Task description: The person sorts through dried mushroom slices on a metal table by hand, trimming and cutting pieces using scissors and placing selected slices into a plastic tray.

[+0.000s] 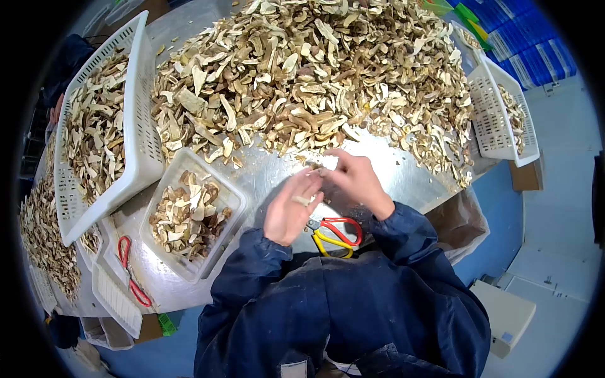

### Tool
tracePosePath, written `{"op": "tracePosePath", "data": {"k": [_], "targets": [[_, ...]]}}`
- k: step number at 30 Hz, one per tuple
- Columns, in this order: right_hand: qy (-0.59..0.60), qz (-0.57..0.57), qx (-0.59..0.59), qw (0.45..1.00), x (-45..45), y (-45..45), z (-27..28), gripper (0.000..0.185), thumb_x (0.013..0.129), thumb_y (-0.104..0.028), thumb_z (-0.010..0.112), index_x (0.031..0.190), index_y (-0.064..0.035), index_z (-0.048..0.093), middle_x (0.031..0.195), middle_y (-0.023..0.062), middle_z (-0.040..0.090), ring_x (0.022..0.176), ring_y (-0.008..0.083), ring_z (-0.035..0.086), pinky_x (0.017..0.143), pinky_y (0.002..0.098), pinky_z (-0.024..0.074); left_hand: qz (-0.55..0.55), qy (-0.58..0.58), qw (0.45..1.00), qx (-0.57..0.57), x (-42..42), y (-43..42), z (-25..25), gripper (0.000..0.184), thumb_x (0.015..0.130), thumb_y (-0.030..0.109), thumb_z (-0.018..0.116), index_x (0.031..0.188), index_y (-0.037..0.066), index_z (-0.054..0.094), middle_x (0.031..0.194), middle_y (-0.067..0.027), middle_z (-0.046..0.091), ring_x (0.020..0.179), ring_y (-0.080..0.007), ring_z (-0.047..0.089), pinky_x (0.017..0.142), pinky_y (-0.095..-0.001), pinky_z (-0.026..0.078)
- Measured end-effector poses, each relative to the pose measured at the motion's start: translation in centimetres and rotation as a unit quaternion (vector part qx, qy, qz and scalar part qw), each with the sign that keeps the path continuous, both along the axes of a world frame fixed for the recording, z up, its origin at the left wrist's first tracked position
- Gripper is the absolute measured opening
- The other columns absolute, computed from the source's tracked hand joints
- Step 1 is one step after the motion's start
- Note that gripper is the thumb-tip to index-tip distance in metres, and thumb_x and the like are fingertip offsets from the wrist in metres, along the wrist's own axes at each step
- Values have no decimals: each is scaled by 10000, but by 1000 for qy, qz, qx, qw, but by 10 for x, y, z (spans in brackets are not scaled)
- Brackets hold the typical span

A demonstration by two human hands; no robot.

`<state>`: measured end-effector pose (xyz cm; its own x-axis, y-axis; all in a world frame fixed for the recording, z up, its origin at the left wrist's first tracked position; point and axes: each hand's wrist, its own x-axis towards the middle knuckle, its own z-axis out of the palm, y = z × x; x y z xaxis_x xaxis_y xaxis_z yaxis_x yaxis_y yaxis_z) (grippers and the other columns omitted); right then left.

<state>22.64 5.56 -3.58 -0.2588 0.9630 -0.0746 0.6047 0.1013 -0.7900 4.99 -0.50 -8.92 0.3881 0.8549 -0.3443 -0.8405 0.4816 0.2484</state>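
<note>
A big heap of dried mushroom slices (302, 69) covers the metal table in front of me. At its near edge my left hand (293, 205) is turned palm up, with a pale slice (304, 200) lying across its fingers. My right hand (359, 179) meets the left fingertips in a pinch, around a small piece too small to make out clearly. Scissors with one red and one yellow handle (337, 236) lie just below the hands. To the left stands a clear plastic tub (236, 198) holding more slices.
A large white basket (142, 120) of slices stands at the left, with red-handled scissors (129, 271) and a white tray (113, 302) nearer me. Another white basket (488, 113) sits at the right edge, blue crates (529, 63) behind it. A lined bin (463, 227) is below the table's right edge.
</note>
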Motion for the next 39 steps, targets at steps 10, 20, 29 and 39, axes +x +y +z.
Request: {"op": "tracePosePath", "data": {"k": [10,20,29,39], "targets": [[-55,-118,-20,991,44,30,-43,205,816,-210,619,895,-23,654,614,81,603,565,160,565,528,299,420,-37,-64,994,-78,12,18,-23,342,971,273,448,1226,47,470,1064,-47,566,947,-168,568,932,-385,435],[-163,-15,164,973,20,33,-47,278,783,-139,617,1060,-109,616,753,131,590,702,313,591,597,383,457,-51,-30,992,-112,11,14,-9,180,954,201,502,1088,84,528,885,-3,531,714,-98,512,767,-291,485],[328,-131,-246,903,23,22,-43,100,857,-124,587,850,-26,568,695,51,622,525,95,547,446,215,393,-43,188,980,39,10,13,-5,234,929,166,535,1119,29,534,810,-4,545,670,-76,483,630,-224,403],[293,-27,-267,918,8,-23,-19,82,859,-114,595,887,-42,568,697,-35,539,570,25,442,511,172,328,-40,385,913,127,17,14,-2,103,874,99,608,962,55,580,695,64,496,590,-24,395,531,-183,303]]}}
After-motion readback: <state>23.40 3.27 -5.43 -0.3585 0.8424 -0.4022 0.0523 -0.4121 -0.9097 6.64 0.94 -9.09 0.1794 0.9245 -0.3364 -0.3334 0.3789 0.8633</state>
